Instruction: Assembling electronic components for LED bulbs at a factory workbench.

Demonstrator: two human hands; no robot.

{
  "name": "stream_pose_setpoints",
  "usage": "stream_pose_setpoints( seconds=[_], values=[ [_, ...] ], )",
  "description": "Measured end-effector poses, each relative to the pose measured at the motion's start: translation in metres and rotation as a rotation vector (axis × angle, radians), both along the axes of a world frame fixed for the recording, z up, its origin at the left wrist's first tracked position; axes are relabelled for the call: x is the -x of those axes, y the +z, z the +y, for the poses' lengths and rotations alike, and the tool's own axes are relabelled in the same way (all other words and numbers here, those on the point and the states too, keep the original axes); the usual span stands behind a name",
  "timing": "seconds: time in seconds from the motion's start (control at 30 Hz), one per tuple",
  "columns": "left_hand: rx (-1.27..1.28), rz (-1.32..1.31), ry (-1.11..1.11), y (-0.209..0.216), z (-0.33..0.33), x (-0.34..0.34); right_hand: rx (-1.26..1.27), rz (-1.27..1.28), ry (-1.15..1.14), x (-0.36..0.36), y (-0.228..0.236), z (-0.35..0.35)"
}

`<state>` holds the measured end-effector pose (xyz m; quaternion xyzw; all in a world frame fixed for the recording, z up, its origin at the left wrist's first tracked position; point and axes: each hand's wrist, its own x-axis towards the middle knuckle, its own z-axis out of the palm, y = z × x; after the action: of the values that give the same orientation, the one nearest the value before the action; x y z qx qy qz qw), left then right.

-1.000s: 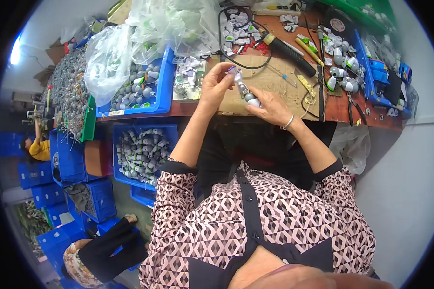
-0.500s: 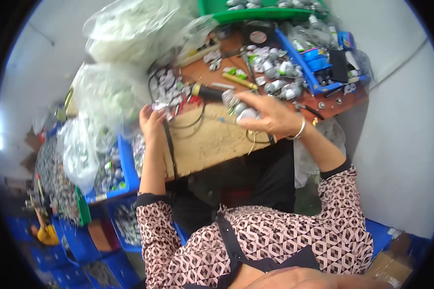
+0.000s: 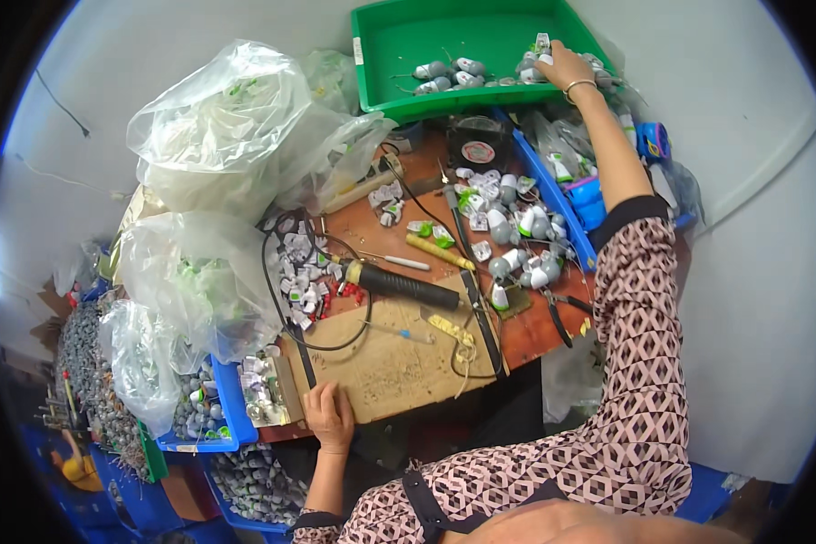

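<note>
My right hand point(image 3: 568, 71) reaches into the green tray point(image 3: 426, 43) at the back, its fingers closed on a grey-and-white bulb-shaped part point(image 3: 542, 43). More such grey parts point(image 3: 462, 72) with thin wires lie along the tray's near side. My left hand point(image 3: 329, 417) rests on the near left corner of the cardboard sheet point(image 3: 399, 372), fingers curled in; whatever they hold, if anything, is hidden. Beyond it on the sheet lies a black-handled tool with a yellow collar point(image 3: 399, 283), like a soldering iron, its cable looping left. White plastic pieces point(image 3: 304, 272) are heaped beside it.
Pliers point(image 3: 560, 317), a yellow rod point(image 3: 440, 252) and several bulb-shaped parts point(image 3: 517, 218) lie at the right of the table. A blue tray point(image 3: 553, 195) stands there. Clear plastic bags point(image 3: 218, 118) pile up at the left, above a blue bin point(image 3: 231, 408) of grey parts.
My right hand has moved from above the cardboard to the far green tray, carrying the bulb-shaped parts. My left hand has left the white pieces for the cardboard's near edge. The view has shifted.
</note>
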<state>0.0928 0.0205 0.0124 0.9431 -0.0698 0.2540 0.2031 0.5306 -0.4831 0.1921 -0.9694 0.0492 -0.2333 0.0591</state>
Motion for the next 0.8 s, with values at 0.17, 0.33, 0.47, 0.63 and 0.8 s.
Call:
stream_pose_setpoints(
  seconds=[0.17, 0.33, 0.47, 0.63, 0.8],
  values=[
    [-0.025, 0.025, 0.045, 0.003, -0.004, -0.002, 0.075, -0.022, -0.139, -0.044, -0.010, 0.016],
    [-0.047, 0.051, 0.051, 0.008, -0.008, -0.006, 0.351, -0.120, -0.259, -0.074, -0.017, 0.030],
    [-0.073, 0.066, 0.064, 0.006, -0.008, -0.006, 0.086, 0.232, 0.325, -0.104, -0.032, 0.083],
    [-0.059, 0.072, 0.062, 0.003, -0.006, -0.007, 0.113, 0.674, 0.304, -0.118, -0.036, 0.108],
    [-0.049, 0.088, 0.066, 0.005, -0.009, -0.007, 0.053, 0.578, 0.411, -0.123, -0.054, 0.145]
  ],
)
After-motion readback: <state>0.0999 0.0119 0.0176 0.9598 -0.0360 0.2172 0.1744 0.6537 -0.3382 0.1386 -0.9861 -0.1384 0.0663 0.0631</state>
